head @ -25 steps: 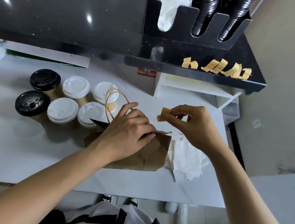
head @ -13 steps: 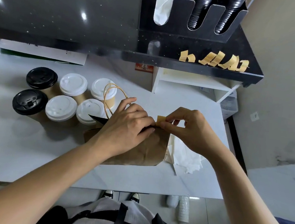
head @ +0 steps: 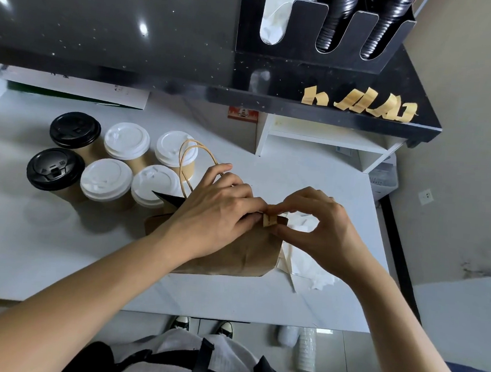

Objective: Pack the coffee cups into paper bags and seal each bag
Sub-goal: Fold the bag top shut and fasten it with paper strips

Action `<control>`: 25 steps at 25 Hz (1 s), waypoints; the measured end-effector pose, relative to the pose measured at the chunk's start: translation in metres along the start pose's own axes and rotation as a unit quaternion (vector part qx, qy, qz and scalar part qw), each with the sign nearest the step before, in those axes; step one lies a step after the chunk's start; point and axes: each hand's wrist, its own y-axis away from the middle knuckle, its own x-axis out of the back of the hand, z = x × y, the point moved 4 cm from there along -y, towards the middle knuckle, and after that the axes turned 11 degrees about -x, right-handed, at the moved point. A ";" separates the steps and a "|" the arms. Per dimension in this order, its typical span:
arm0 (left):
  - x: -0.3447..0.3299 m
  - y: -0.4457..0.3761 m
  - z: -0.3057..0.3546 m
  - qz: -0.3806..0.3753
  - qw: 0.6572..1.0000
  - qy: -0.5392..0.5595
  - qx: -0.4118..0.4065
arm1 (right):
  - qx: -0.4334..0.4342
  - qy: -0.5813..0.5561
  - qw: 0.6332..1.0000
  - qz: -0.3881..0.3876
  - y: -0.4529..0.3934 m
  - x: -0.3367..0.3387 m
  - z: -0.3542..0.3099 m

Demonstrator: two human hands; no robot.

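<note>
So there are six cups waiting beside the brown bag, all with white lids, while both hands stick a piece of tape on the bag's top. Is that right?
Not quite. The head view shows six cups, but only four have white lids; the two at the left end have black lids. The rest holds: they stand beside the brown bag, and the left hand and right hand work a piece of tape onto its top.

Matt creased brown paper bag (head: 232, 253); smooth pale marble-look bench (head: 40, 242); kraft-paper cups (head: 139, 161), smooth plastic lids (head: 127, 141); glossy speckled black shelf (head: 118, 26); tan tape strips (head: 361, 102).
</note>
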 end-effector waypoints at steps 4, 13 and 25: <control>-0.002 0.000 -0.002 -0.005 1.000 -0.004 -0.001 | 0.030 0.040 0.998 -0.029 0.002 0.005 0.001; 0.001 0.000 0.001 0.001 1.000 0.000 0.001 | -0.087 -0.085 0.993 0.006 -0.019 -0.005 0.004; 0.000 -0.002 0.004 -0.031 0.999 0.007 0.013 | 0.026 0.105 0.992 0.063 -0.004 -0.004 -0.008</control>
